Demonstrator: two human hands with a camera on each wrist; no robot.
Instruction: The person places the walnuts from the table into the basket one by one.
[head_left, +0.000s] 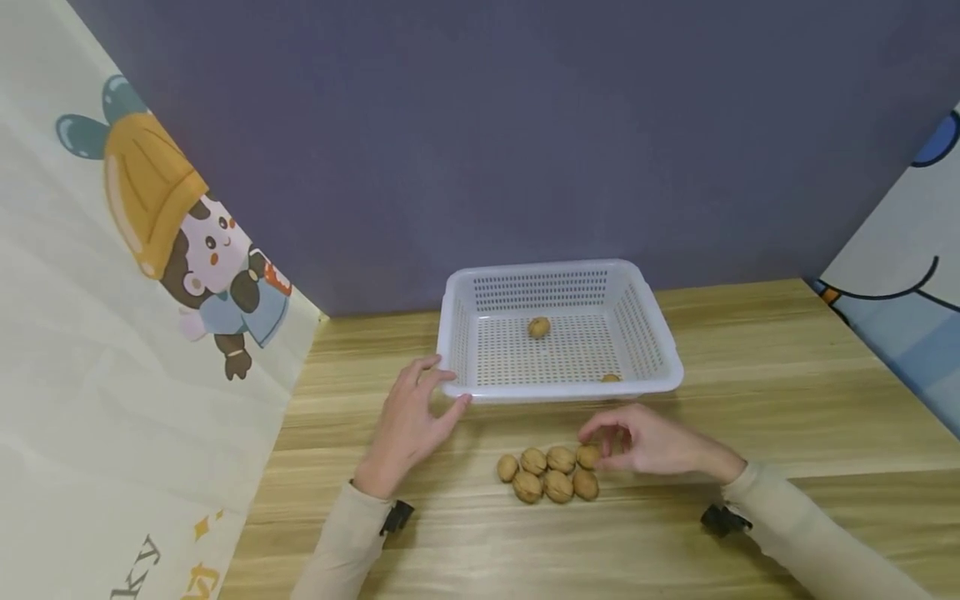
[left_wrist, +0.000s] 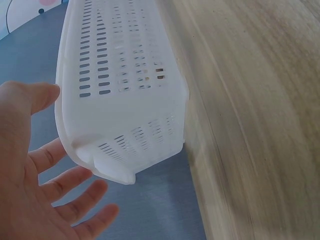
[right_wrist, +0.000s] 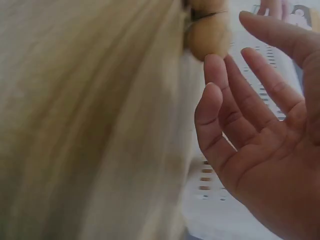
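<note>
My left hand (head_left: 408, 421) is at the front left corner of a white plastic basket (head_left: 555, 390), fingers spread and fingertips right at the rim. In the left wrist view the thumb (left_wrist: 45, 95) lies along the rim and the other fingers spread past the corner. My right hand (head_left: 652, 442) reaches the right end of a group of walnuts (head_left: 558, 486). Its thumb and fingers stand apart around the end walnut (head_left: 588, 456); in the right wrist view fingertips (right_wrist: 215, 62) are right at a walnut (right_wrist: 209, 37), with the thumb away from it.
Inside the basket one walnut (head_left: 538, 327) lies near the middle; another (head_left: 611, 378) is partly hidden by the front wall. The wooden table (head_left: 450, 550) meets a dark blue-grey panel (head_left: 525, 150) behind the basket. Printed cartoon sheets (head_left: 150, 350) stand at both sides.
</note>
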